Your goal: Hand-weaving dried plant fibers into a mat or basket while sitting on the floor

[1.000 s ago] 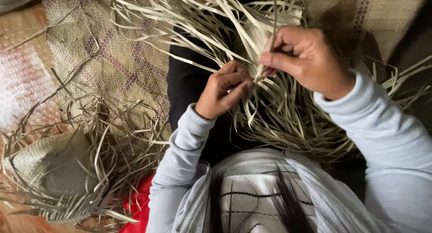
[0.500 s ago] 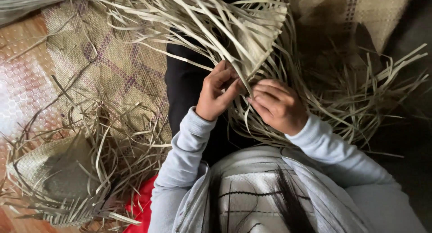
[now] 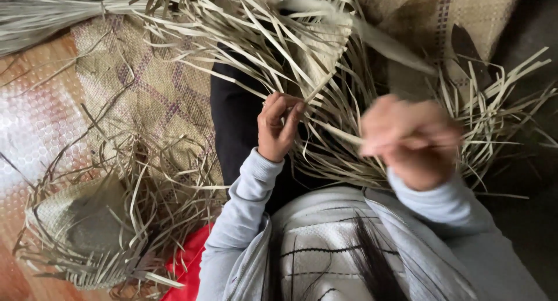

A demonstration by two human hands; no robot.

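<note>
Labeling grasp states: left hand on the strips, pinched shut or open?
Shut. The left hand has its fingers curled together, pinching pale strips at the weave's edge. The right hand is motion-blurred; cannot tell.

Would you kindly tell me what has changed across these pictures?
The right hand dropped from high in the straw strips toward the lap, then swept rightward, now blurred, drawing a strip. The left hand kept pinching the strips at the same spot; the woven mat stayed put.
</note>
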